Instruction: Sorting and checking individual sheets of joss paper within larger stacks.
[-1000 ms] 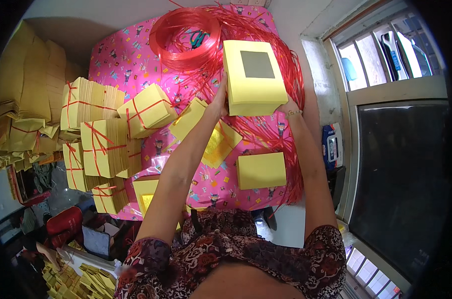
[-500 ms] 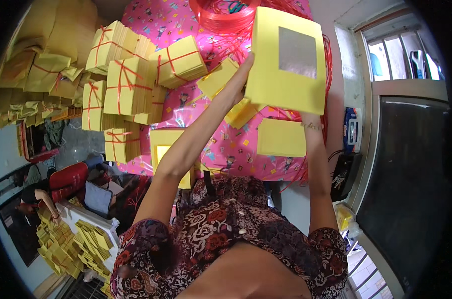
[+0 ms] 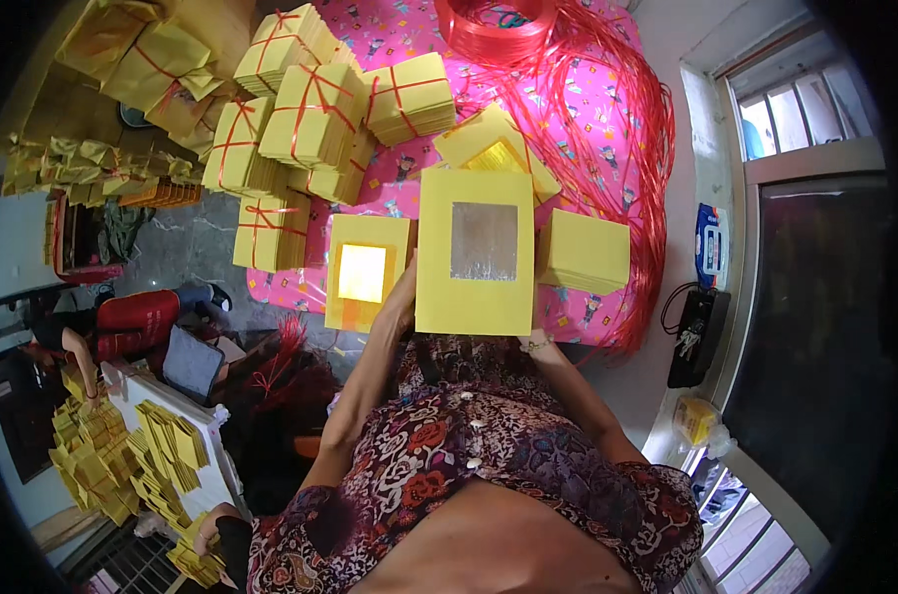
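Note:
A stack of yellow paper sheets (image 3: pixel 474 307), with a silver square on its top sheet, is in front of my body at the table's near edge. My left hand (image 3: pixel 405 299) grips its left side, the fingers hidden behind the paper. My right hand (image 3: pixel 532 341) is at its lower right corner, mostly covered by the stack; a bracelet shows at the wrist. To the left lies a yellow pile with a shiny gold square (image 3: pixel 362 272). A plain yellow stack (image 3: pixel 584 252) sits to the right. Behind are loose yellow sheets (image 3: pixel 484 129), one with a gold square.
Several yellow bundles tied with red string (image 3: pixel 312 114) are piled at the table's left. A red string coil (image 3: pixel 497 35) and loose red strands (image 3: pixel 632 168) cover the back and right of the pink tablecloth (image 3: pixel 395 168). Other people's hands (image 3: pixel 93 391) handle yellow paper at lower left.
Both hands have brought the yellow stack from the upper right, down and left toward my body. The view has shifted a little, showing more of the red strands.

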The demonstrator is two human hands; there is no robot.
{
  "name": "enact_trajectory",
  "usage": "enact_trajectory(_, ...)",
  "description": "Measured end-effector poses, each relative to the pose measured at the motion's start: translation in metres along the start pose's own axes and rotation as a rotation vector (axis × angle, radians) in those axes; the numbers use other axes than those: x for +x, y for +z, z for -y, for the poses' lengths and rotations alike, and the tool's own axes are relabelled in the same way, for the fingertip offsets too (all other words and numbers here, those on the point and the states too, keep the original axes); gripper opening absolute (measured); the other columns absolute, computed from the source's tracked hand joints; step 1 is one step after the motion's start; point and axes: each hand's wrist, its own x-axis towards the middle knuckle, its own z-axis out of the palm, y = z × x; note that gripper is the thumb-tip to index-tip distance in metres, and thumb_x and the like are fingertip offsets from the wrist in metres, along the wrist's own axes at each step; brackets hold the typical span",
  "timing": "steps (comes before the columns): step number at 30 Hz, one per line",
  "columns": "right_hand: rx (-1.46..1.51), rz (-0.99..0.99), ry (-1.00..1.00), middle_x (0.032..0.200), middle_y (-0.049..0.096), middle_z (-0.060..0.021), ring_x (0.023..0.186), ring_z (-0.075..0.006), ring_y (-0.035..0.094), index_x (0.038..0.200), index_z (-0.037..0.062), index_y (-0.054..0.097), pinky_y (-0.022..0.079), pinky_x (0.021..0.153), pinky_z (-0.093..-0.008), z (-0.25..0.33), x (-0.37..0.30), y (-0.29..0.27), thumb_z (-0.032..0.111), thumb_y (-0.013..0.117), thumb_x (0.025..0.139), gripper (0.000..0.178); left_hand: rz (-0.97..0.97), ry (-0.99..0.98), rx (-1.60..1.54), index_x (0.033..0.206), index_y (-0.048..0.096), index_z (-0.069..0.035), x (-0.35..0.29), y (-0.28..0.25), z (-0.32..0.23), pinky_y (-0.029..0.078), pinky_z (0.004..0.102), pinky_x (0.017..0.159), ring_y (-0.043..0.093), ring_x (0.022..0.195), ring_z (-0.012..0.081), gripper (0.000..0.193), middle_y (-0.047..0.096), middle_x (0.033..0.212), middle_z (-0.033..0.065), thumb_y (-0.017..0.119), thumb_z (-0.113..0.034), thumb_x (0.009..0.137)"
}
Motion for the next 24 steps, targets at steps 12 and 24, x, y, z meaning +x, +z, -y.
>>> enact_trajectory(12,0.263,0.069,0.17,0.109,0.061,-0.008,0.097,-0.0207,0.062,0.125,0.0009,0.051,0.052,0.08,-0.0341,-0.021,-0.003,-0.012,0.029,0.042,0.1,0.039,0.001,0.065,-0.143,0.137,0.041,-0.005,0.004,-0.02,0.02,0.045,0.0372,0.096,0.052,0.117,0.0224,0.063,0.052,0.13,0.0112,0.039,-0.053,0.096)
enact_trajectory(24,-0.412,-0.283,0.259,0.086,0.065,-0.0041,0.079,-0.0149,0.061,0.106,0.0,0.062,0.049,0.067,-0.0281,-0.01,0.003,-0.023,0.039,0.047,0.098,0.043,-0.19,0.28,0.095,0.136,0.042,0.001,-0.034,-0.017,-0.004,0.034,0.0334,0.105,0.047,0.122,0.0211,0.053,0.05,0.134,0.0124,0.043,-0.037,0.099)
